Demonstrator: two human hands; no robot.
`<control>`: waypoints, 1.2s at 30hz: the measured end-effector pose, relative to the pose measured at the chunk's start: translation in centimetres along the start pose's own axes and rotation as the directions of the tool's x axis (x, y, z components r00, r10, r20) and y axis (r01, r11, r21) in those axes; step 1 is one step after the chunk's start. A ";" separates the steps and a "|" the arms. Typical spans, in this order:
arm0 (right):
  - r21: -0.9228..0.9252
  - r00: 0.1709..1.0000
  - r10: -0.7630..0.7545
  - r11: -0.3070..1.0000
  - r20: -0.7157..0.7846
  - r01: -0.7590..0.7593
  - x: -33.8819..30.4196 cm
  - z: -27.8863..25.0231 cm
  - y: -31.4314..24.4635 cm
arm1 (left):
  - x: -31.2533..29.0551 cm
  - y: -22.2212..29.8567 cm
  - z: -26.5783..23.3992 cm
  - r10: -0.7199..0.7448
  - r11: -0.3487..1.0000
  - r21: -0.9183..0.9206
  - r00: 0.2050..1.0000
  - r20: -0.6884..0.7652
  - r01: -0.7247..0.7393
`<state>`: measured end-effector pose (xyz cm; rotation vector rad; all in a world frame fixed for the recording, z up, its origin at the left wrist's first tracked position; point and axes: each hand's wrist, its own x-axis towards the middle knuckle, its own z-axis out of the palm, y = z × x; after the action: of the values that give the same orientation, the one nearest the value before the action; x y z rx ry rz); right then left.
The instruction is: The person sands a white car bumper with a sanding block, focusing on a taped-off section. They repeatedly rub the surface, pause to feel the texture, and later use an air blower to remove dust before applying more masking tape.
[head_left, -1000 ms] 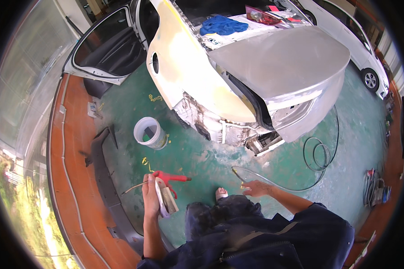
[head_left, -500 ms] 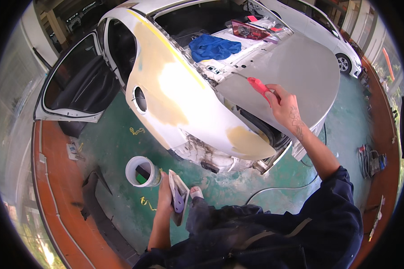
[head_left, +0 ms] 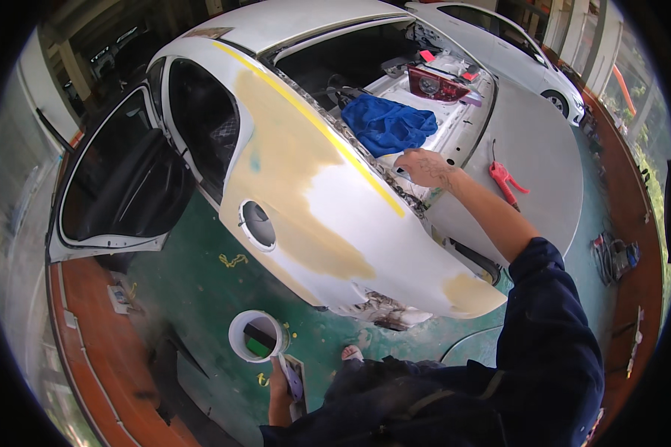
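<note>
My right hand (head_left: 427,168) reaches over the rear opening of the white car (head_left: 358,223), fingers curled down just below a crumpled blue cloth (head_left: 389,123). What the fingers close on, if anything, is hidden. A red air blow gun (head_left: 505,182) with a thin nozzle lies on the grey boot lid (head_left: 548,156), right of my forearm. Low in view, my left hand (head_left: 279,384) grips a hand sanding block (head_left: 294,378) with a purple handle. The car's rear panel bears beige filler patches (head_left: 283,167) and a yellow strip along its upper edge.
Beside my left hand stands a white bucket (head_left: 238,339) with dark and green pieces inside. A red tail light (head_left: 436,86) rests behind the cloth. The car door (head_left: 119,179) hangs open at left. A hose (head_left: 466,341) crosses the green floor.
My right hand has let go of the blow gun, which now lies on the boot lid, and has moved left to below the cloth. The view has shifted; my left hand still holds the sanding block.
</note>
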<state>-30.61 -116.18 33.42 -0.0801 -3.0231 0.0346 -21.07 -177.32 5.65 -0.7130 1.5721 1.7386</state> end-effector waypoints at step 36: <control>0.874 0.763 0.538 0.095 0.357 -0.476 12.3 -2.4 6.6 | -0.2 11.0 2.1 0.073 0.991 0.098 0.978 0.197 -0.093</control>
<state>-42.17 -108.88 37.07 -0.9803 -2.1537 1.8083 -29.46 -175.68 12.89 -0.4183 1.5659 1.7129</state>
